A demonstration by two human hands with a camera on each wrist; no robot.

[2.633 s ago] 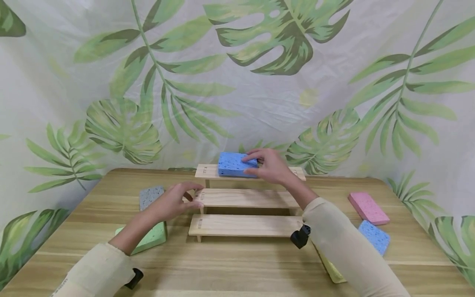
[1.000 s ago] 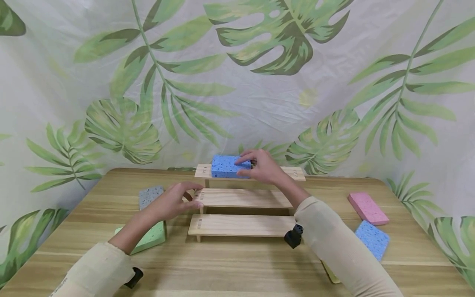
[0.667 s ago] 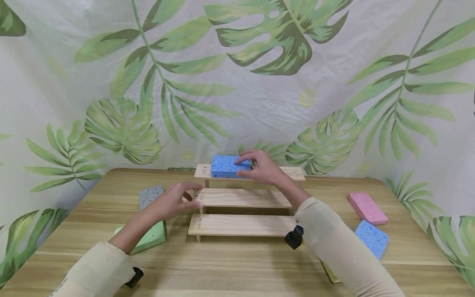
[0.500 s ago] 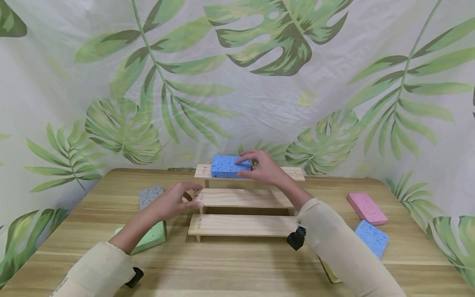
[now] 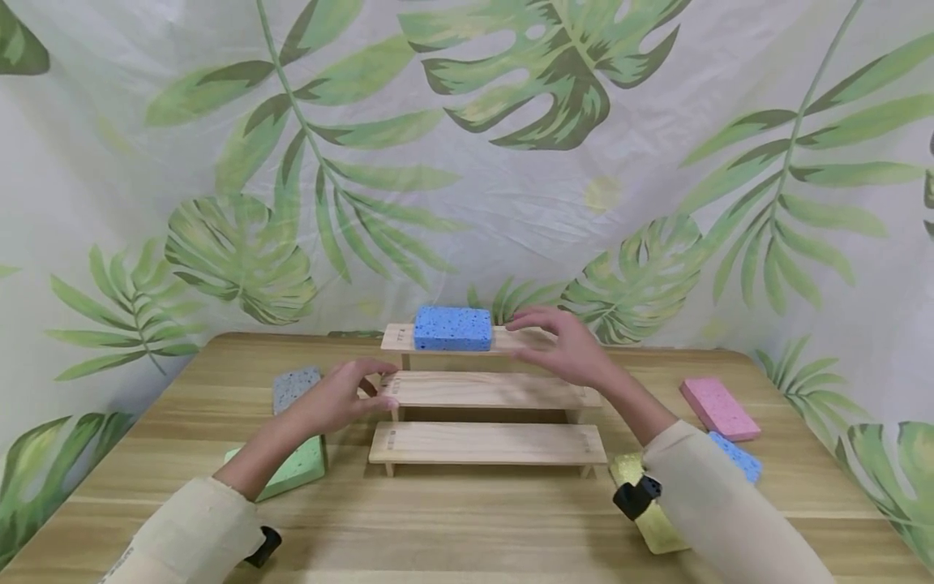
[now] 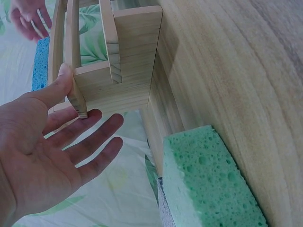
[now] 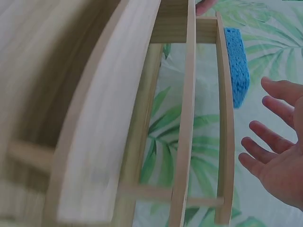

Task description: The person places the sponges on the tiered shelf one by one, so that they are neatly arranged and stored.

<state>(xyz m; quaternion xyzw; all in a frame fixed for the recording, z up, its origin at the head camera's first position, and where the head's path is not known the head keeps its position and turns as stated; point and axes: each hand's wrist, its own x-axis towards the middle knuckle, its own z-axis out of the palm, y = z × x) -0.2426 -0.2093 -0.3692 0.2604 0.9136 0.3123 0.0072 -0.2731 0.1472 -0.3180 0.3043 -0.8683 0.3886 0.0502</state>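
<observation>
A three-step wooden display stand (image 5: 481, 442) stands on the table, its back step highest. On that top step, left of centre, lies a speckled blue sponge (image 5: 452, 328). My left hand (image 5: 337, 397) pinches the left end of the middle step; in the left wrist view the thumb is on the board's upper side and fingers reach beneath. My right hand (image 5: 565, 347) hovers by the right half of the top step, fingers spread and holding nothing. The right wrist view shows a gap between those fingers and the blue sponge (image 7: 238, 68).
A grey sponge (image 5: 295, 388) and a green sponge (image 5: 302, 464) lie to the left on the wooden table (image 5: 452, 527). To the right are a pink sponge (image 5: 721, 408), another blue sponge (image 5: 739, 458) and a yellow sponge (image 5: 660, 523), partly behind the right sleeve. A leaf-patterned cloth (image 5: 467, 186) hangs behind.
Earlier my right hand slid the blue sponge left along the top step. It has since let go and moved right, away from the sponge. My left hand has stayed put.
</observation>
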